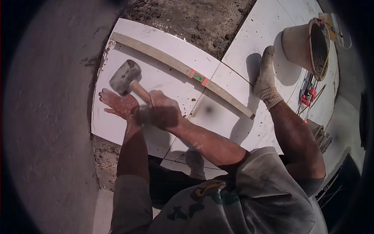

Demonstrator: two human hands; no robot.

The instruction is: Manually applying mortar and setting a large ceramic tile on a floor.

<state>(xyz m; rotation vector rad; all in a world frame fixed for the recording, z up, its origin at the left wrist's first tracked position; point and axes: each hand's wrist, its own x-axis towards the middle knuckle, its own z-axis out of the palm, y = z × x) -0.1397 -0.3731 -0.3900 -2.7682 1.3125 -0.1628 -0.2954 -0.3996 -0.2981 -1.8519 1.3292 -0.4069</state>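
My right hand (165, 110) is closed round the wooden handle of a rubber mallet (125, 76), whose dark grey head hangs over the left part of a white floor tile (156, 89). Below the mallet head, my left hand (120, 103) lies with its fingers stretched out on the tile near its left edge. A long spirit level (165, 64) with a green vial rests across this tile and the neighbouring one, beyond both hands. Whether the mallet head touches the tile or my left hand, I cannot tell.
Rough wet mortar (191, 24) lies beyond the tile, and a grey wall (50, 117) rises on the left. At the right stand a mortar-stained bucket (298, 46) and a tile cutter (307, 93) with red parts. My socked foot (267, 74) rests on the tiles.
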